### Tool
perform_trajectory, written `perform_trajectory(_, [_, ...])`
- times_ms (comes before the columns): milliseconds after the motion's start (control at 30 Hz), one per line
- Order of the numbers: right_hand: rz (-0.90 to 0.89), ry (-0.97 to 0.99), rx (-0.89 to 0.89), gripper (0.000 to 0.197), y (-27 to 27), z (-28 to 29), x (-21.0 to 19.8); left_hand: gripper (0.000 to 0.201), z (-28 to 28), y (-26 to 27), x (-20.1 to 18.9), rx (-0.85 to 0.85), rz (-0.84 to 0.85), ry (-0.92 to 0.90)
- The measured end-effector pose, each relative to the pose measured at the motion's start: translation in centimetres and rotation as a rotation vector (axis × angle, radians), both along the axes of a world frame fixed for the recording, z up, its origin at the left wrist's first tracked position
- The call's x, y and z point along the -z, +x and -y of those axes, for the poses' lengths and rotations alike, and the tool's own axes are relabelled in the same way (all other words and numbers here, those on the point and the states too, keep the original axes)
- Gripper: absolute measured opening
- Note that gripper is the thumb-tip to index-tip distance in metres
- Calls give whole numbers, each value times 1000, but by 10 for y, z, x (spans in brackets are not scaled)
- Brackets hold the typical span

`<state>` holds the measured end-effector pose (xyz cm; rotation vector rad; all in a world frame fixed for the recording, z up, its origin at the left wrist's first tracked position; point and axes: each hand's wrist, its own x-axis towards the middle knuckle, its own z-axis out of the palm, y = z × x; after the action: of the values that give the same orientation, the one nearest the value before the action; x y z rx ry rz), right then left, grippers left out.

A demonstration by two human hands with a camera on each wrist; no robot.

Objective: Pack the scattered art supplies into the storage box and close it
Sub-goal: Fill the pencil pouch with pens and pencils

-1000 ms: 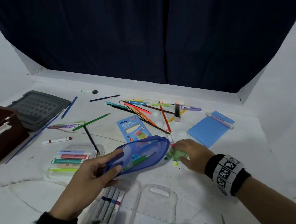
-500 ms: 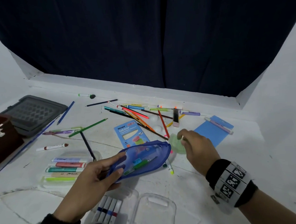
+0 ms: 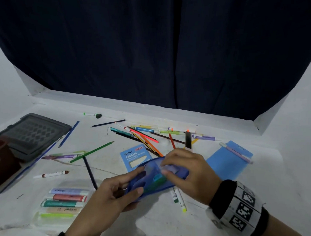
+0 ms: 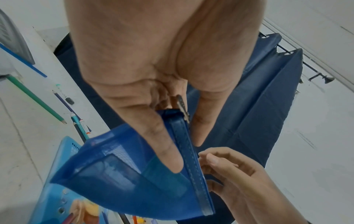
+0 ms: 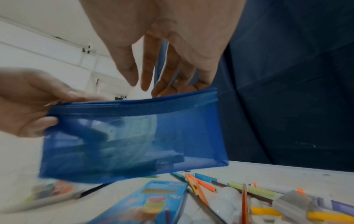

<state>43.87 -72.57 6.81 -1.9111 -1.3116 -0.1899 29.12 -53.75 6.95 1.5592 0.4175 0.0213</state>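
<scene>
A blue see-through mesh pouch (image 3: 154, 180) (image 4: 134, 181) (image 5: 134, 136) hangs above the table's middle, with pens dimly visible inside. My left hand (image 3: 136, 181) (image 4: 184, 136) grips its left end by the zip pull, thumb on the near face. My right hand (image 3: 167, 167) (image 5: 153, 78) is at the pouch's right half, its fingers curled over the zipped top edge and showing through the mesh. The pale green piece it carried is hidden. The brown storage box (image 3: 0, 162) stands at the far left, open, with its grey lid (image 3: 34, 131) behind it.
Loose coloured pencils and pens (image 3: 148, 136) lie scattered behind the pouch. Below it is a blue neon pencil packet (image 3: 135, 156). A blue card (image 3: 229, 161) is at the right, a clear marker case (image 3: 65, 202) at the left. Two markers (image 3: 178, 199) lie under my right hand.
My right hand lifted a pale green piece off the table and moved left to the pouch's top edge. My left hand raised and tilted the pouch.
</scene>
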Motion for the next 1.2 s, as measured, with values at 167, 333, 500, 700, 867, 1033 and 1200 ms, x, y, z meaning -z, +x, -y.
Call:
perform_trajectory(167, [-21,34,281,6,62,-8,1,41,-9,6,0,-35,16,-15])
perform_trajectory(333, [-183,-624,609,32,135,-8,45,41,-17,4,1,-62,12,-20])
perform_trajectory(500, [-218,-790,610,36,152,-19,52,41,-23,0,2,-76,5,-7])
perform_trajectory(700, [-288,-745,665,26,152,-26,54,41,-27,-6,-1,-111,5,-16])
perform_trajectory(867, [-462,-549,725,41,140,-25,50,41,-28,-15,-2,-121,-4,-15])
perform_trajectory(1033, [-534,-127,501,17,94,-27,20,40,-27,-29,-3,-143,-8,-12])
perform_trajectory(1200, [-158,-58,90,38,19,-32,-22,49,-25,-50,-7,-130,-25,-18])
